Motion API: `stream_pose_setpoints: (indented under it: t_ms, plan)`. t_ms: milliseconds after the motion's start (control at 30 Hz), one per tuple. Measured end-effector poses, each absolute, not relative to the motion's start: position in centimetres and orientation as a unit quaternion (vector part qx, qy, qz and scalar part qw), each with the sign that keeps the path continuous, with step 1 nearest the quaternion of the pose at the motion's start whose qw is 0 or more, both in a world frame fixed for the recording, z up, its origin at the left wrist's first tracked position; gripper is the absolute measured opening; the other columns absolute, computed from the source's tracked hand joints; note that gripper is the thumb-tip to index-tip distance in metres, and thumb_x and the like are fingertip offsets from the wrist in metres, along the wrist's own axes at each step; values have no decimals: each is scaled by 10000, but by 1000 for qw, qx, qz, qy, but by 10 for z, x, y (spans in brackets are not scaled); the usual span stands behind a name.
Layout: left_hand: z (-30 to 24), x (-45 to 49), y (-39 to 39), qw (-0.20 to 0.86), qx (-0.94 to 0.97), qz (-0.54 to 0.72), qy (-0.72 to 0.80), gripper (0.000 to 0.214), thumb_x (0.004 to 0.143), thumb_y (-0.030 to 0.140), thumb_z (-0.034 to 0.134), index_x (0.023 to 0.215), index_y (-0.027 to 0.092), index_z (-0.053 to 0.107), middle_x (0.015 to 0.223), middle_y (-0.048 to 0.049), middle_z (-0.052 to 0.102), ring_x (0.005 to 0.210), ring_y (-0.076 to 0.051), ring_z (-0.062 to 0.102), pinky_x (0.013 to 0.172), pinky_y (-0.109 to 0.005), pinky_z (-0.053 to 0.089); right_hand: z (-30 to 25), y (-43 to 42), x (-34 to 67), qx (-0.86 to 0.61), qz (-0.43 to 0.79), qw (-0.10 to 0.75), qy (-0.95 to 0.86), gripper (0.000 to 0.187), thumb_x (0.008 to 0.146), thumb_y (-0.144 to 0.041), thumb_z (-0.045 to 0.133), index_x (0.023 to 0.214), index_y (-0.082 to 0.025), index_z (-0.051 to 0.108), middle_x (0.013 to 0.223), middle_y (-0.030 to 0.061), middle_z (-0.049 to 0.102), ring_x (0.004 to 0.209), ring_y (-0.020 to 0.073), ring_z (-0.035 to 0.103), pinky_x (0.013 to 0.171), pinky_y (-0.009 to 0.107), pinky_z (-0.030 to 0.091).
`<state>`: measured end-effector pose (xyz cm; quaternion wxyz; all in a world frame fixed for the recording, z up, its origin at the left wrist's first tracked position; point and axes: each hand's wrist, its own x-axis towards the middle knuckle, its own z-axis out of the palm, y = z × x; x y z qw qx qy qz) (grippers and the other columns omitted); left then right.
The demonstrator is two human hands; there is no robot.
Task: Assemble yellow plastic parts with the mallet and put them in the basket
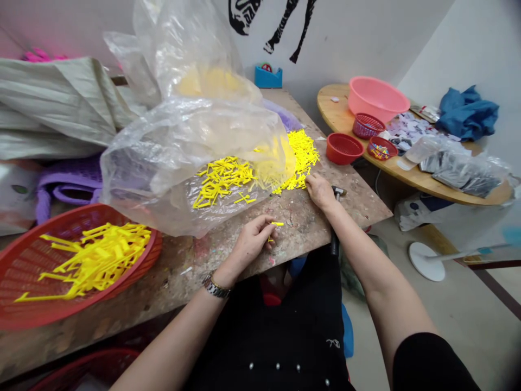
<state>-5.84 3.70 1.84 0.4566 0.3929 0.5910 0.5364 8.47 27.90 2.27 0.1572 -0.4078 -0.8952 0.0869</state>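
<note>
Over the bench's front edge, my left hand (253, 237) is closed, with a small yellow plastic piece (278, 224) sticking out between thumb and forefinger. My right hand (320, 190) touches the near edge of a heap of small yellow pieces (302, 155). Its fingers are drawn together, and whatever they grip is hidden. Longer yellow plastic strips (226, 179) lie on the clear plastic bag (175, 163), to the left of that heap. Beside my right wrist is a hammer (334, 239), its dark handle hanging past the edge of the worn bench (297, 214).
A red basket (157, 244) of yellow pieces stands at the left. To the right, a small red bowl (344, 149) sits by a round wooden table (334, 103) bearing a pink basin (376, 98), small baskets and plastic packets. A blue tape dispenser (268, 79) is at the back.
</note>
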Motion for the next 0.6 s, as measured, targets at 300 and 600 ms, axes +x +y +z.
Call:
stream_pose_setpoints:
  t_ms: [300,600]
  plan:
    - [19,-58,37,449,388,549,588,336,791,454,659,954,161,636,681,-14,662,552,-130,608,469,-211,496,19,284,99,-464,298,344,-760,175,849,-244,434,914,-188,587,785,21,666,708,173,638,696,289,501]
    - [16,-60,35,452,373,562,584,314,782,450,683,887,165,603,706,-21,674,567,-125,616,487,-207,517,22,235,119,-422,530,392,-623,385,719,-425,662,1023,-215,556,690,-52,656,556,101,604,536,200,464]
